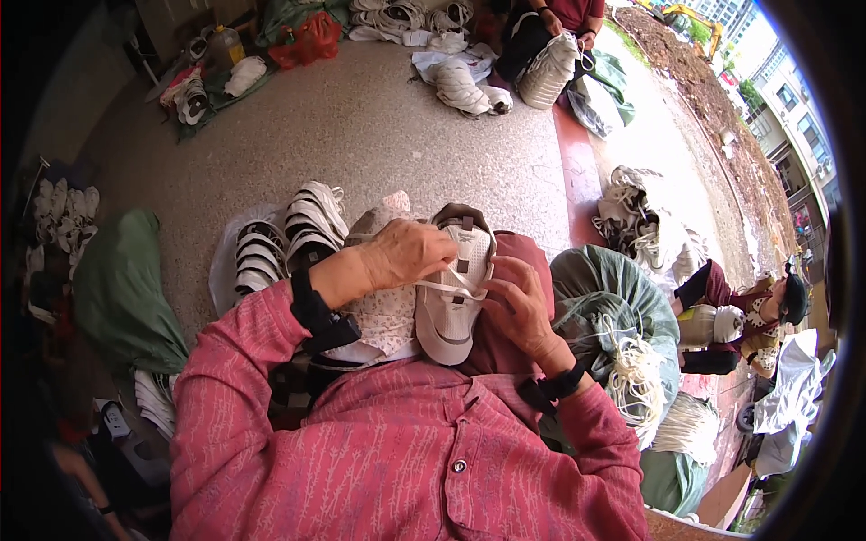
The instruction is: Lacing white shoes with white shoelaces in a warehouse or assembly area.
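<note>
A white sneaker (445, 316) with taupe trim lies across my lap, its rounded toe toward me. A white shoelace (448, 288) crosses its upper in a loose loop. My left hand (403, 259) is over the shoe's left side, thumb and fingers pinched on the lace. On the opposite side, my right hand (523, 311) curls at the shoe's edge, its fingertips closed on the lace near the eyelets. Under the shoe lie floral cloth (388, 316) and dark red cloth (523, 257). The exact fingertip contact is partly hidden.
Stacked white shoe uppers (314, 221) stand ahead on the left. Beside my right arm, a bundle of white laces (634, 374) rests on a green sack (600, 284). Another green sack (131, 279) is at left. Co-workers (559, 18) sit ahead and at right (753, 316).
</note>
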Demonstrator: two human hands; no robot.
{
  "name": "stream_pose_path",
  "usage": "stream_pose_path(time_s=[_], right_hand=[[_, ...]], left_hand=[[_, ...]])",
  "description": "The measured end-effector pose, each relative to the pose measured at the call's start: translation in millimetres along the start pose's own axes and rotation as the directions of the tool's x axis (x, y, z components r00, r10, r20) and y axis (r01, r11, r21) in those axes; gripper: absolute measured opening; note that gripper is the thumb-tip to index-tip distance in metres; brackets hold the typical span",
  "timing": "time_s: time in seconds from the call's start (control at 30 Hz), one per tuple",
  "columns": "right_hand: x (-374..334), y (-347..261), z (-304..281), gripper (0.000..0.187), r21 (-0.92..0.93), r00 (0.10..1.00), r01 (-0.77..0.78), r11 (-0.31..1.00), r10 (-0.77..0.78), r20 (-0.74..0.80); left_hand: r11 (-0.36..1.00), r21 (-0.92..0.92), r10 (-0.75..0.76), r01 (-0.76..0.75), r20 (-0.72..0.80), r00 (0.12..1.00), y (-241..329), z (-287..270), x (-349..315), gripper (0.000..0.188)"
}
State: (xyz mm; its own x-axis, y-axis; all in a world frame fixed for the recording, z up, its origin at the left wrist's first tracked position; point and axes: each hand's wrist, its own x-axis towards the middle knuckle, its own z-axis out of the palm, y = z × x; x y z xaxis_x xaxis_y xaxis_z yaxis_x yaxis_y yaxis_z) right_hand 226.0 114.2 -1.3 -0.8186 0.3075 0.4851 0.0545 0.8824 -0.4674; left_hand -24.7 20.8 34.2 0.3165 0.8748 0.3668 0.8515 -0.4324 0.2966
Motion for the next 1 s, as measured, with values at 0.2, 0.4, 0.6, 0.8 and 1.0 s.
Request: stream_pose_path(time_s=[0.2, 0.4, 0.6, 0.8, 1.0], right_hand=[[3.3, 1.4, 8.1, 0.022, -0.022, 0.998, 0.054, 0.998, -0.055, -0.008], [14.4, -4.7, 3.2, 0.015, 0.087, 0.997, -0.025, 0.996, 0.019, 0.069], [23.5, -1.7, -4.0, 0.02, 0.069, 0.981, -0.016, 0.998, 0.003, 0.194], [35.7, -4.7, -0.2, 0.022, 0.009, 0.989, -0.026, 1.0, 0.025, 0.146], [38.1, -0.1, 4.8, 0.02, 0.022, 0.992, -0.077, 0.997, 0.074, 0.103]], left_hand=[[0.997, -0.065, -0.042, 0.046, 0.055, 0.998, -2.1, -2.0, 1.7, 0.015], [0.986, -0.135, -0.081, 0.096, 0.112, 0.99, -1.4, -7.7, 3.5, 0.016], [0.974, -0.173, -0.119, 0.144, 0.146, 0.982, -2.8, -10.6, 6.1, 0.018], [0.968, -0.164, -0.158, 0.192, 0.199, 0.967, -7.6, -13.6, 9.2, 0.02], [0.995, 0.082, -0.051, 0.05, 0.013, 0.999, -28.5, -51.5, 19.0, 0.018]])
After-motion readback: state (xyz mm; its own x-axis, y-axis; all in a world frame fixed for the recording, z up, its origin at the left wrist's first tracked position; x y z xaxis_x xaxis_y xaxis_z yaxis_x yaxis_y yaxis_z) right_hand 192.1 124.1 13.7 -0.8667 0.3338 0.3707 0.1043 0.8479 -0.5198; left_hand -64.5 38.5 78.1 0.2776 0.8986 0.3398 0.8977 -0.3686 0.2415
